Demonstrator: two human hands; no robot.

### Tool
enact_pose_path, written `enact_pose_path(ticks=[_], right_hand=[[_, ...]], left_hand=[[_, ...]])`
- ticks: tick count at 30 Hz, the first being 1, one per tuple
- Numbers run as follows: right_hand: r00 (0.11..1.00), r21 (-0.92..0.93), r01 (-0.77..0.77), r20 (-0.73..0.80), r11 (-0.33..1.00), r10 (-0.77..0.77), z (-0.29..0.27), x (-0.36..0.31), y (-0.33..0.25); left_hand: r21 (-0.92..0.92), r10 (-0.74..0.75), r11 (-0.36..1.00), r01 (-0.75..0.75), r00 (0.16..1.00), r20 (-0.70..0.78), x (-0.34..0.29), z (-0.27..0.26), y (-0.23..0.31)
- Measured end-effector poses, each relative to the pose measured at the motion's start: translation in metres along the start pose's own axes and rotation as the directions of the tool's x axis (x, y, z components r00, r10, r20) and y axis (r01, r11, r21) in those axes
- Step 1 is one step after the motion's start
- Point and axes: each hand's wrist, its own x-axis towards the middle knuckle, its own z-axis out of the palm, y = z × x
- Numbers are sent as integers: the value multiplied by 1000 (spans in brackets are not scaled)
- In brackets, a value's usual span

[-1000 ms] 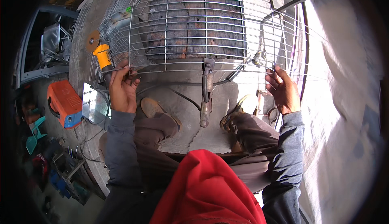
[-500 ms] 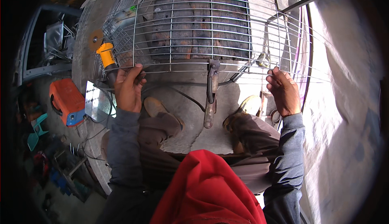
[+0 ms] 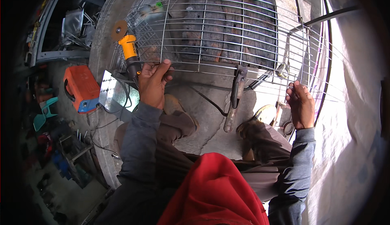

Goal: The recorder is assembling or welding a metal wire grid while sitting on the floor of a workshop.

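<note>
A metal wire grid [image 3: 242,33] of long thin rods and shorter cross rods spans the space in front of me. At its near left corner, my left hand [image 3: 152,86] pinches the edge rod between thumb and fingers. Toward the near right corner, my right hand [image 3: 302,106] grips the same edge with thumb and fingertips. Between my hands, a rusty metal clamp [image 3: 239,80] bites the near edge, its handles hanging toward me. A dark cable lies beside it. Beneath the grid is a scorched wooden board [image 3: 223,48].
An orange-yellow angle grinder [image 3: 128,48] with a brown disc lies left of my left hand. Farther left are a shiny metal sheet [image 3: 115,91], an orange machine [image 3: 79,87] and a teal plastic piece [image 3: 45,113]. A tape measure [image 3: 282,70] rests under the grid's right side.
The view has swung, so grid, hands and surroundings sit farther right and slightly tilted. Both hands keep their hold on the grid's near edge.
</note>
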Motion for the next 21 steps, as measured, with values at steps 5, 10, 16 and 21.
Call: enact_pose_path(ticks=[5,10,16,21], right_hand=[[1000,-16,2,-9,1000,-2,2,0,-1],[999,-37,37,5,999,-37,3,0,0],[999,-45,40,-2,998,-40,3,-2,-2],[998,-115,-66,-3,991,66,9,-9,-5]], left_hand=[[7,7,1000,-7,1000,-21,1,2,-1],[2,6,1000,-5,1000,-17,1,3,-2],[-39,7,999,-7,1000,-5,-1,7,-1],[-49,10,999,-10,1000,2,0,8,-2]])
